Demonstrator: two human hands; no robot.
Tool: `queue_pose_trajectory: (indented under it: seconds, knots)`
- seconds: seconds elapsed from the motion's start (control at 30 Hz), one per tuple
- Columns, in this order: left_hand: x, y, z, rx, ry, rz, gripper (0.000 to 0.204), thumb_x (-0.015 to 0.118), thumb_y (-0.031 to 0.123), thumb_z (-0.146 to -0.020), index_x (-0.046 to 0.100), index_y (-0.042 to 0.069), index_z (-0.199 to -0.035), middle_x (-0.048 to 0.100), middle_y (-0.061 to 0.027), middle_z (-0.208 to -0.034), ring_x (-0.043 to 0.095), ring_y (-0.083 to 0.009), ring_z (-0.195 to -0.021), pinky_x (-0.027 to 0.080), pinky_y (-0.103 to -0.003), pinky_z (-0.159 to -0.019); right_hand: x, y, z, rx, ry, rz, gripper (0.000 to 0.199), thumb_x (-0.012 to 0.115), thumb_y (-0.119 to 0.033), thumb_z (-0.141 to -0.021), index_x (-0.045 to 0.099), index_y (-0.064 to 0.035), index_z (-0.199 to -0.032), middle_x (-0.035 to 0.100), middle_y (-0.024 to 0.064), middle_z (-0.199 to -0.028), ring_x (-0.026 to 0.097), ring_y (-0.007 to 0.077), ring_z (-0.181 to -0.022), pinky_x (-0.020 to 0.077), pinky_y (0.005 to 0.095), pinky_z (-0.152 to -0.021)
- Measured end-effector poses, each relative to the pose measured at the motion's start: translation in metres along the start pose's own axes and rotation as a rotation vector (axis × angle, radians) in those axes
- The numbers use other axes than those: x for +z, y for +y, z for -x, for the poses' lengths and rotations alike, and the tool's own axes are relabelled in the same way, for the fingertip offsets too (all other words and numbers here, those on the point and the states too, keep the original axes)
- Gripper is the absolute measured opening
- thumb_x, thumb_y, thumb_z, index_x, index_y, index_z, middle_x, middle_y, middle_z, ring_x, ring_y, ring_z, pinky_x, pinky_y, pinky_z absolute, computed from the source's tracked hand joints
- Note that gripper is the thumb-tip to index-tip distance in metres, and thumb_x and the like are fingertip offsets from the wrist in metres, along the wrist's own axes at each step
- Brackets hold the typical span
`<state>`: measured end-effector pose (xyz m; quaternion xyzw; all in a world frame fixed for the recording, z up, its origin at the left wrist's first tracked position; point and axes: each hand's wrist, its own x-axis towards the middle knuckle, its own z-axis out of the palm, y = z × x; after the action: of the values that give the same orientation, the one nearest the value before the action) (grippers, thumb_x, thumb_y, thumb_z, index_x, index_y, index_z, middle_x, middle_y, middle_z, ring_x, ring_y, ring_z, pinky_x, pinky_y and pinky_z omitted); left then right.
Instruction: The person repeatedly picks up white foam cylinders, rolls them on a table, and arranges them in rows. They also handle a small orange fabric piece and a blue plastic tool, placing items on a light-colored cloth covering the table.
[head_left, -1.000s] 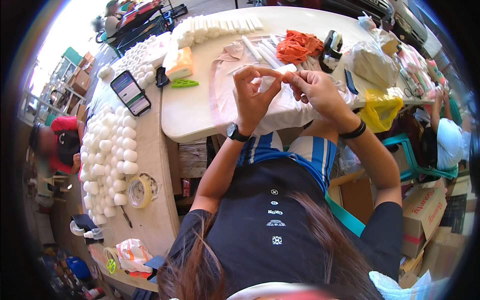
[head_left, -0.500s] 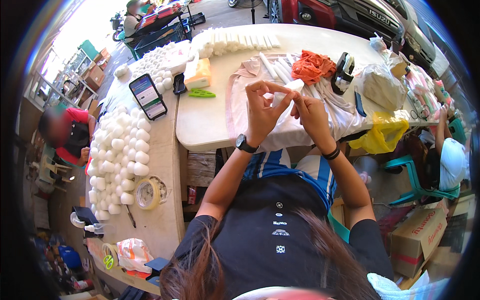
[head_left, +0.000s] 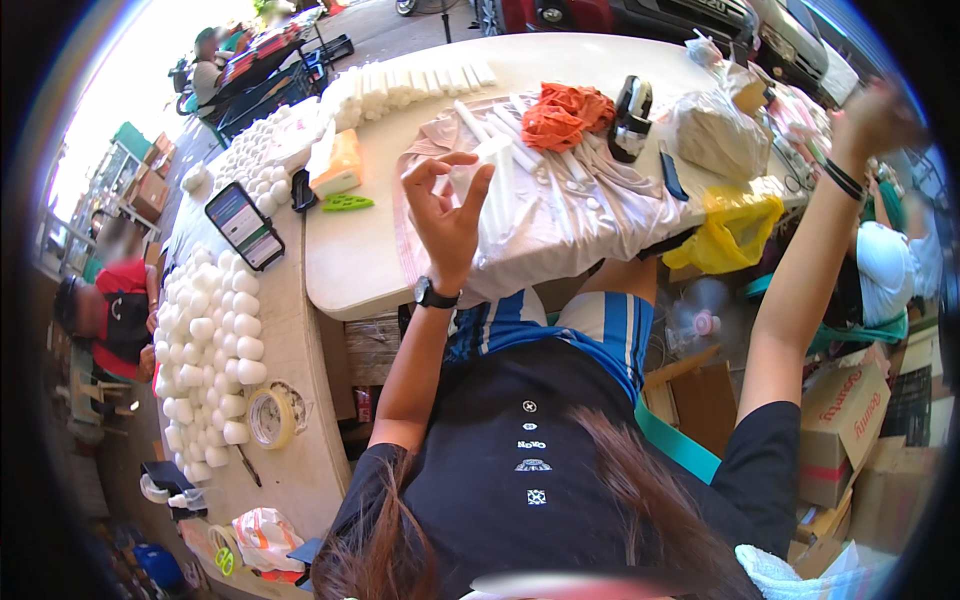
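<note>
Over the cloth-covered part of the table, my left hand (head_left: 445, 215) is raised with thumb and fingers curled round a pale white piece (head_left: 496, 165). That piece is blurred and looks translucent, so its exact kind cannot be made out. My right hand (head_left: 880, 120) reaches far out to the right, past the table edge, its fingers smeared by motion. Beneath the left hand lies a light pink cloth (head_left: 560, 235). White sticks (head_left: 510, 135) and a crumpled orange cloth (head_left: 565, 115) rest on it.
Left of the table, white rounded pieces (head_left: 215, 330) cover a side table with a phone (head_left: 243, 226) and a tape roll (head_left: 270, 417). A green cutter (head_left: 347, 203), yellow plastic bag (head_left: 735, 230) and black stapler-like tool (head_left: 630, 120) lie around. Cardboard boxes (head_left: 845, 420) and people are nearby.
My right hand has left the white piece and swung far to the right. My left hand keeps the piece. The whole view has shifted, so the table sits further left.
</note>
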<state>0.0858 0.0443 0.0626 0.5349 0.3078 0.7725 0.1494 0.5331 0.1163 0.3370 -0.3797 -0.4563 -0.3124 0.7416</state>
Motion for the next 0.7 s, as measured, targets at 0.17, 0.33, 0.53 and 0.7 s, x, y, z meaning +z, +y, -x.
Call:
queue_pose_trajectory:
  seconds: [0.17,0.33,0.53,0.7]
  knots:
    - [-0.014,0.01,0.005,0.041,-0.146,-0.016,0.028,0.056,0.008,-0.103,0.046,0.009,-0.129,0.066,-0.0106,-0.122,0.06,-0.0208,-0.122,0.05,-0.037,-0.099,0.041,0.054,0.189,0.644,-1.063,-0.194,0.034,0.055,-0.039,-0.103,0.074,-0.0114,-0.097,0.067,0.0059,-0.083,0.061,0.0139,-0.071,0.0491,0.0318,-0.065]
    - [-0.02,0.018,0.007,0.011,-0.195,-0.031,0.036,0.058,0.011,-0.105,0.043,0.005,-0.137,0.066,-0.0156,-0.125,0.062,-0.0193,-0.12,0.051,-0.031,-0.095,0.072,0.062,0.303,1.193,-1.109,0.114,0.064,0.074,-0.064,-0.084,0.072,-0.0085,-0.116,0.064,0.0057,-0.113,0.055,0.0179,-0.101,0.0444,0.0353,-0.079]
    - [-0.019,0.023,0.008,0.018,-0.141,-0.163,0.039,0.067,0.009,-0.1,0.058,0.002,-0.138,0.062,-0.0144,-0.132,0.063,-0.0187,-0.116,0.058,-0.032,-0.091,0.092,0.063,0.324,1.319,-0.832,-0.232,0.042,0.087,-0.043,-0.076,0.079,-0.0088,-0.098,0.071,0.0092,-0.116,0.06,0.0203,-0.108,0.043,0.0382,-0.089]
    - [-0.015,0.028,0.007,0.096,-0.122,-0.361,0.035,0.07,0.01,-0.097,0.066,0.005,-0.132,0.05,-0.0107,-0.133,0.063,-0.0193,-0.113,0.062,-0.034,-0.089,0.095,0.051,0.318,1.284,-0.657,-0.372,0.018,0.081,-0.021,-0.087,0.08,-0.0034,-0.091,0.076,0.006,-0.092,0.067,0.0146,-0.084,0.0486,0.0267,-0.079]
